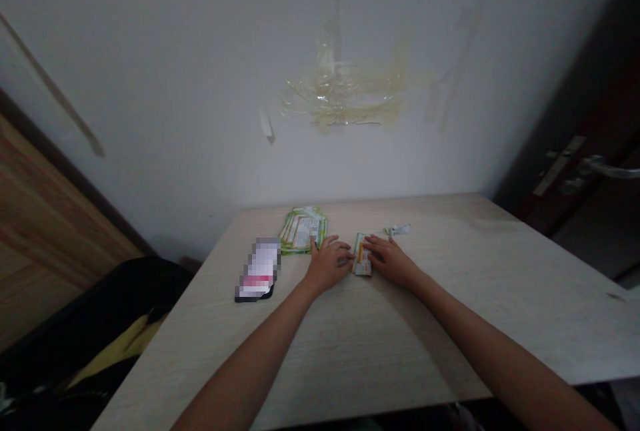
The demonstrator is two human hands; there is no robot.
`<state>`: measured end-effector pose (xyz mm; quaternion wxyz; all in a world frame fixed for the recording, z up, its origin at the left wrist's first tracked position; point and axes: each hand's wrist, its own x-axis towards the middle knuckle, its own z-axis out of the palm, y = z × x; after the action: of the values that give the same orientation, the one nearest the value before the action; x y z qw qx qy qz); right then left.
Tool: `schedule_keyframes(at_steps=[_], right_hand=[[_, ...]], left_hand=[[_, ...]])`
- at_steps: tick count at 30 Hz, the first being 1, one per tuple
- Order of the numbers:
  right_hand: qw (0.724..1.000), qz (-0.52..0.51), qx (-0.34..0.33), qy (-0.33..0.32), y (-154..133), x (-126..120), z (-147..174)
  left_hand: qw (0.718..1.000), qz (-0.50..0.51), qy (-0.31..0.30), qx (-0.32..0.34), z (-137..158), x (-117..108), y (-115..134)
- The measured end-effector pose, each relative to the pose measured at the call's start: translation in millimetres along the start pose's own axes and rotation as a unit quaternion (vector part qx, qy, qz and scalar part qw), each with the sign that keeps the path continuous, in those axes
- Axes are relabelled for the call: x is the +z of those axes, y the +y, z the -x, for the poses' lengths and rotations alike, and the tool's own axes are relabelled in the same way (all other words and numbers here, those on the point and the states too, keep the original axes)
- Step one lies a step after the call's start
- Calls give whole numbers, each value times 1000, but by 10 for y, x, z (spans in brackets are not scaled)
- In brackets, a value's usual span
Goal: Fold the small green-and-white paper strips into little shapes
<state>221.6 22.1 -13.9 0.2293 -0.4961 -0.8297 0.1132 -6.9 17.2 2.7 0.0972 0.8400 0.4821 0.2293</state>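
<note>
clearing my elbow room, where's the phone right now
In the head view, the phone lies on the table near its left edge, beside the green packet pile and left of the left hand.

One left hand (330,265) and one right hand (393,261) at a single packet (361,259) on one counter (480,264).
Just beyond the left hand sits one pile of packets (303,229), several in number but overlapped too closely for an exact count; one phone (259,267) lies on that hand's outer side. A single small scrap (399,230) rests just beyond the right hand, and one door handle (615,169) shows well out to its right. Past both hands, one wall (200,84) carries a patch of clear tape (345,97), its strips too tangled to number.
</note>
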Motion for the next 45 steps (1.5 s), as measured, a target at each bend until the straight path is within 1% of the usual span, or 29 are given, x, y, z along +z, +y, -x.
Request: schedule_keyframes(at_steps=[7,14,21,28,30,35,41,45], right_hand=[[999,24,-21,-10,-32,32,-38],[999,28,-16,-22,-37,25,-38],[998,48,-33,-15,-71,56,-42],[998,51,-46,-13,-47,78,-34],[998,44,-46,-3,-35,76,-32],[997,24,-50,60,-20,56,-34],[997,-25,-64,39,7,-10,-22],[996,-40,-74,36,25,-52,8]], left_hand=[[1000,-1,3,-1,7,11,1],[1000,-11,12,-4,23,1,18],[1000,-16,-3,-20,8,-9,2],[1000,-11,-2,-26,8,-14,15],[1000,-9,0,-20,5,-12,6],[1000,-9,-9,12,4,-34,-6],[998,12,-37,43,37,-46,31],[998,11,-31,48,52,-25,44]])
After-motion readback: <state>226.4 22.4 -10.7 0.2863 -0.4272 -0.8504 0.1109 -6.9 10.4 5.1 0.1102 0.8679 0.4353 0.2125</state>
